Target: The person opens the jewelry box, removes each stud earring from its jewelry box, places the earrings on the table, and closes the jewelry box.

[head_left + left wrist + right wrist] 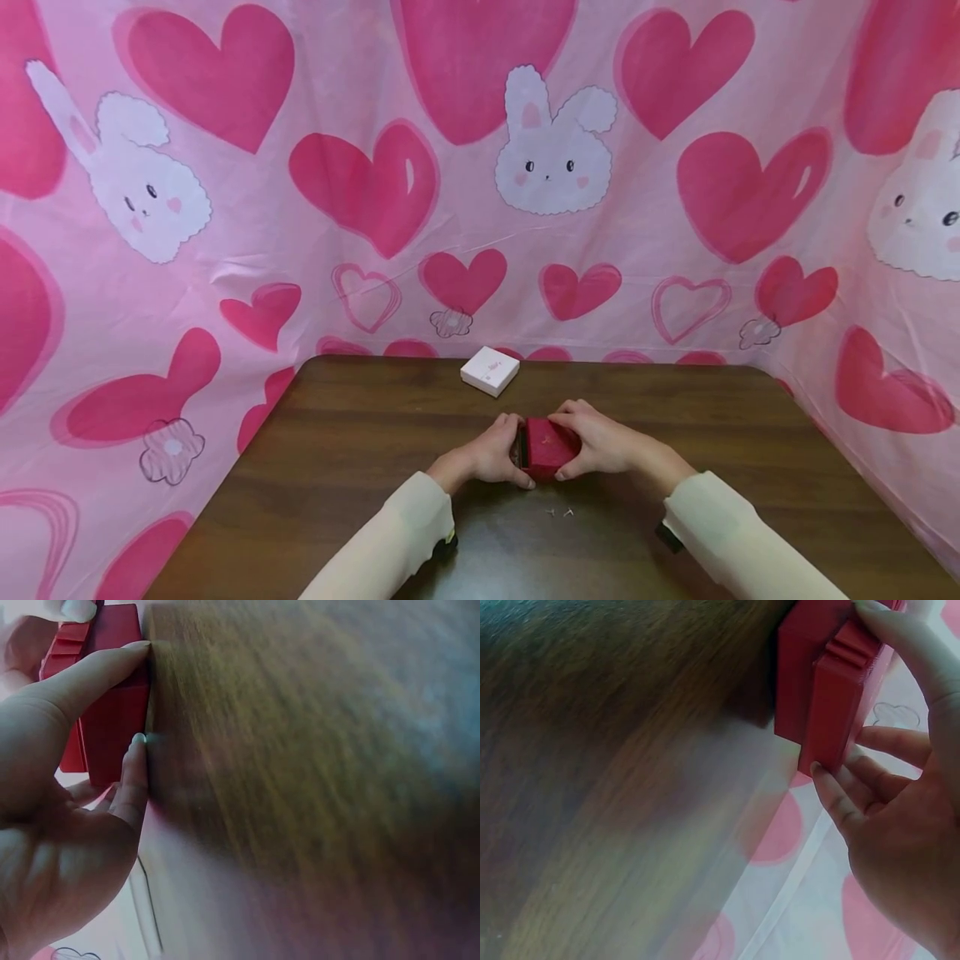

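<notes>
A small red box (552, 446) stands on the table between both hands, its lid slightly apart from its base along the left side, where a dark gap shows in the head view. My left hand (497, 452) grips the base (116, 724), thumb on the near side and fingers on the far side. With thumb and fingers, my right hand (602, 440) holds the lid (838, 705). What lies inside the box is hidden. Just in front of it are two tiny shiny pieces (567, 512), too small to make out.
A white box (490, 371) with pink print sits near the back edge of the brown wooden table (360, 442). A pink cloth (465, 225) with hearts and rabbits hangs behind the table and along its sides.
</notes>
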Available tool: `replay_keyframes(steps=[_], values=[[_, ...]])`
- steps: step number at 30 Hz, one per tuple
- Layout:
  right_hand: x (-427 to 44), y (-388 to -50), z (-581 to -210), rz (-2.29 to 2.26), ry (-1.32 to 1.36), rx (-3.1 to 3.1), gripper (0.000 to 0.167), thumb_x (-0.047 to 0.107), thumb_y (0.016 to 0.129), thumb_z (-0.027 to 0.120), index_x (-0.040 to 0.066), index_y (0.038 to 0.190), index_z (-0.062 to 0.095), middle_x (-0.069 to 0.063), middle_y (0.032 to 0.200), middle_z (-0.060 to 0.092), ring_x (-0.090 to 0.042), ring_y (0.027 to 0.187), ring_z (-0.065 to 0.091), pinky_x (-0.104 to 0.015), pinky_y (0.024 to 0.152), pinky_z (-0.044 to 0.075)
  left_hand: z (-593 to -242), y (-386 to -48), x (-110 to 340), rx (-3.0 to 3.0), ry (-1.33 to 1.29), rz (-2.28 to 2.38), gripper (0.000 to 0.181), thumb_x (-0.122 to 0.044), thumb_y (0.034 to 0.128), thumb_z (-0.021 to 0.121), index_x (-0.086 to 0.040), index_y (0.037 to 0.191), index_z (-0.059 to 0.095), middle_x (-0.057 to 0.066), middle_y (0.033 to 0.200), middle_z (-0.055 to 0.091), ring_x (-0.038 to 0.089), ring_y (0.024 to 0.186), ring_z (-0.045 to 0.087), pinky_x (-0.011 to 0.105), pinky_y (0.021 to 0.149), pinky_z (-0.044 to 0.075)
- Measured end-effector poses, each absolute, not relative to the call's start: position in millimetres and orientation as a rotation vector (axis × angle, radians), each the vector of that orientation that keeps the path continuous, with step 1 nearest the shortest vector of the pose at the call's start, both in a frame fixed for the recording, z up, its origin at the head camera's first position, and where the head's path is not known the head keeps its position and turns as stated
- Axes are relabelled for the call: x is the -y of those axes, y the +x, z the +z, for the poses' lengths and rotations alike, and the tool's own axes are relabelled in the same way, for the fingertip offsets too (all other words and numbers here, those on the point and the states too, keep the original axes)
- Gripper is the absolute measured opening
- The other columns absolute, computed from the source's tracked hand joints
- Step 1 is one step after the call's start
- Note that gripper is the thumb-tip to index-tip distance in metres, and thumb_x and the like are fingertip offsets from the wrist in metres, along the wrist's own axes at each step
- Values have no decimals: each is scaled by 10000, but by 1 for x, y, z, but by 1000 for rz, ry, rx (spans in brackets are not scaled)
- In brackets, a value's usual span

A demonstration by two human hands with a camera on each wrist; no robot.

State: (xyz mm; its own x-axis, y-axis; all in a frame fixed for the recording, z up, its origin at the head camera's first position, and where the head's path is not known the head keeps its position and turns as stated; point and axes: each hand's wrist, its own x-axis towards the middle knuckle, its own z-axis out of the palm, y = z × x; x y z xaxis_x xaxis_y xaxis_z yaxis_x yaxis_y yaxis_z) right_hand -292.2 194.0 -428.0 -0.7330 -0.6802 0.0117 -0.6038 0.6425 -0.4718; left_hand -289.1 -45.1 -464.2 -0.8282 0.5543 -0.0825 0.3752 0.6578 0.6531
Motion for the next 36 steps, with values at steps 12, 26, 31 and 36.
replay_keyframes(steps=[12,26,31,36], values=[[-185,-294,-424,-686,-1063,-2673,793,410,717,907,24,1346,617,-29,1196,566,-193,1086,482,-324,835,523,-464,-291,45,-2584,753,952,833,-275,727,940,-85,1354,426,20,1208,449,154,1127,487,345,1046,449],[-182,-295,-424,-663,-1059,-2693,788,409,705,909,31,1334,621,-18,1187,572,-188,1081,486,-331,842,527,-466,-290,44,-2575,725,956,807,-273,741,930,-109,1348,424,2,1215,450,143,1129,477,353,1060,447],[-181,-294,-423,-667,-1040,-2694,793,402,694,913,33,1331,618,-25,1199,574,-192,1093,485,-348,854,529,-467,-291,43,-2587,740,939,809,-286,740,931,-101,1348,429,3,1214,455,137,1123,480,342,1054,450],[-180,-294,-424,-664,-1034,-2689,788,390,694,913,26,1328,617,-33,1195,575,-196,1088,486,-357,849,527,-465,-289,44,-2573,722,957,802,-264,742,928,-107,1346,425,5,1218,454,143,1125,481,352,1053,457]])
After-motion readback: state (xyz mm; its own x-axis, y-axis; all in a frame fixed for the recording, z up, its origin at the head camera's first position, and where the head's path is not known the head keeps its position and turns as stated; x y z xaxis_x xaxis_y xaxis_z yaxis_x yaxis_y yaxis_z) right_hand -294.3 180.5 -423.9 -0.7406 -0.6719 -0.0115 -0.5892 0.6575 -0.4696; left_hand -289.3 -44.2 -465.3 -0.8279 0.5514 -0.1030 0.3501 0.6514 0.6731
